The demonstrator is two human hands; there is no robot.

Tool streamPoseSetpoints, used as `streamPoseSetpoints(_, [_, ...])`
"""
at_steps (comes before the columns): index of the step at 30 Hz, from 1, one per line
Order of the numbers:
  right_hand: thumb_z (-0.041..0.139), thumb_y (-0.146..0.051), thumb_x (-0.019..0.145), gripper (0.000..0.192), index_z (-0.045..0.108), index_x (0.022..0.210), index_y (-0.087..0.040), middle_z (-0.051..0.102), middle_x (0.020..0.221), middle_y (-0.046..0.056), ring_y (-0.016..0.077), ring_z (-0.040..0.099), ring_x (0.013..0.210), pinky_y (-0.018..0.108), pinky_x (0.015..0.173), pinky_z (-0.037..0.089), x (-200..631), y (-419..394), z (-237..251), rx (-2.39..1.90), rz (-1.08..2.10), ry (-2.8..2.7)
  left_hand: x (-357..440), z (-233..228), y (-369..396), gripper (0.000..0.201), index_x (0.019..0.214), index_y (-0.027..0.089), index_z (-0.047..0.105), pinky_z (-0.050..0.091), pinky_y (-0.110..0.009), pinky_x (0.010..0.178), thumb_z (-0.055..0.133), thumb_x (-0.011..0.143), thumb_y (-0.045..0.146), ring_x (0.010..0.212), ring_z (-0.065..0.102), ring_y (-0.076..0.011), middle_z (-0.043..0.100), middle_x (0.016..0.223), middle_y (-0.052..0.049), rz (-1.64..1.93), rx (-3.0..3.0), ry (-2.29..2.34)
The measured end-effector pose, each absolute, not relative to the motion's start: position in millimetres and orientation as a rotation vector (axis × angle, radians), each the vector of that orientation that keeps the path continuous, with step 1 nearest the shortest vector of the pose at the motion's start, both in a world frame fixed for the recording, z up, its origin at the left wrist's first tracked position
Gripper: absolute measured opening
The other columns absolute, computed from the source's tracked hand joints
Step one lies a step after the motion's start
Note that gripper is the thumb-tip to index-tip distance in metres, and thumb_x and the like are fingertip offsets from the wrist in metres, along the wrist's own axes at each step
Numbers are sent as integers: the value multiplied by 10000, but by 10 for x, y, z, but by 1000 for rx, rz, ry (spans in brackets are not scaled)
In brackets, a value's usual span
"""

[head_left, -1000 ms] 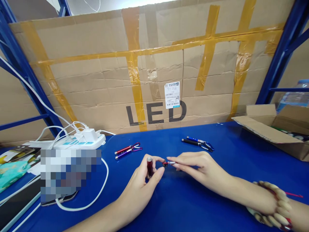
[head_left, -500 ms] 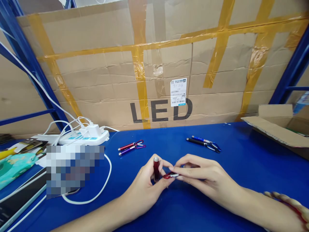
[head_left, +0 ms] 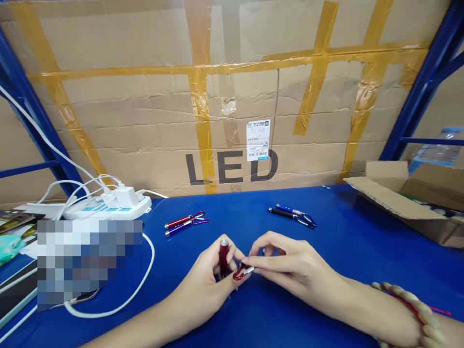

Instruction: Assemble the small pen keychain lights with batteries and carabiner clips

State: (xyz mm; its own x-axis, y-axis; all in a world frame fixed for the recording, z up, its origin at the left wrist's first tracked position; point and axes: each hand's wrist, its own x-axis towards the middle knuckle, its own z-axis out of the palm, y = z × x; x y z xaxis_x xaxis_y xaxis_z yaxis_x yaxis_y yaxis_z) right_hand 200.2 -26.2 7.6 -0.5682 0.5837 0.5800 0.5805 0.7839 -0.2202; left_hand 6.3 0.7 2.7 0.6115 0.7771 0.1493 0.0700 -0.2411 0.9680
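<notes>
Red barrel: a small red keychain torch (head_left: 224,257) stands nearly upright just above the blue tabletop (head_left: 348,232), silver tip upward, pinched between thumb and fingers of the left hand (head_left: 213,278).
Left hand: closed around the lower half of the red keychain torch; forearm enters from the bottom edge.
Right hand: the right hand (head_left: 286,263) pinches a red carabiner clip (head_left: 240,271) between thumb and forefinger, remaining fingers curled loosely above.
Clip position: the red carabiner clip lies at the foot of the torch barrel, touching or very nearly touching it; whether it is attached cannot be told.
Wrist: a bracelet of pale beads (head_left: 413,309) sits on the right wrist at lower right.
Left pair: a red torch and a purple torch (head_left: 184,224) lie side by side on the tabletop, clips pointing right, behind the left hand.
Right pair: a blue torch and a black torch (head_left: 292,215) lie together behind the right hand, well apart from the left pair.
Power strip: a white power strip (head_left: 108,207) with a plugged charger sits at rear left; a white cable (head_left: 143,285) loops forward from it.
Backdrop: a taped cardboard sheet (head_left: 145,121) printed LED stands against the blue rack.
Carton: an open cardboard box (head_left: 398,203) rests at far right.
</notes>
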Motion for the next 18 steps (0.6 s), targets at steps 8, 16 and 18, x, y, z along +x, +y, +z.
streamPoseSetpoints(8, [403,-184,926,248,648,960,-165,678,908,46,119,640,728,189,586,502,2040,-232,102,-833,-411,-2380,29,114,-58,288,737,195,339,408,-223,617,557,823,363,653,467,-91,497,799,-2,735,1681,685])
streamPoseSetpoints(16, [359,-152,931,282,635,987,-161,687,1003,62,152,663,751,225,569,518,2083,-245,54,-855,-706,-2378,53,66,-14,247,723,196,324,355,-203,532,457,883,330,572,449,-74,512,727,19,758,1683,749])
streamPoseSetpoints(18, [372,-189,936,270,626,1026,-169,678,1015,60,152,661,783,219,595,521,2068,-252,55,-872,-594,-2385,57,51,-9,249,714,197,317,353,-202,539,452,887,314,572,446,-72,504,716,27,779,1685,748])
